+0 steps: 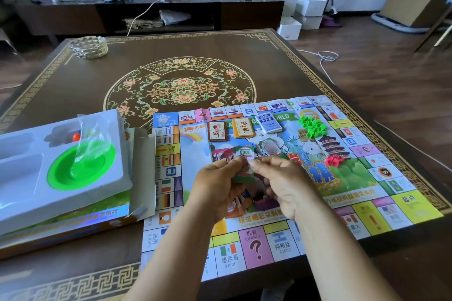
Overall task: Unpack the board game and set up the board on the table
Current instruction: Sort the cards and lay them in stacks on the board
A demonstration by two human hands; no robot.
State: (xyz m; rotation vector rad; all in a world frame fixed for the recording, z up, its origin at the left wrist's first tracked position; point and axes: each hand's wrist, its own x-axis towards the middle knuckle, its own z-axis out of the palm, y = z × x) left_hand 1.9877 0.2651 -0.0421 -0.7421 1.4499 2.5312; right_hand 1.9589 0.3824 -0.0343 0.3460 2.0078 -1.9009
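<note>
Board (281,234) unfolded flat on counter (97,85), card decks on top. Left hand (220,186) and right hand (281,183) both pinching paper money (244,154) (top note marked 1000) above board centre. Tray (29,178) on box, left.

- The board (281,234) lies flat on the right half of the counter (102,73), its near edge hanging past the counter's near rim.
- Left of the board, the box (63,225) rests on the counter, with the tray (31,178) on top of it.
- A dish (82,166) sits in the tray's right-hand hollow.
- Three card decks (243,127) lie in a row on the board's far part.
- Right of the decks lies a heap of houses (313,126); nearer, another heap of pieces (333,161).
- A bowl (88,47) stands at the counter's far left corner.
</note>
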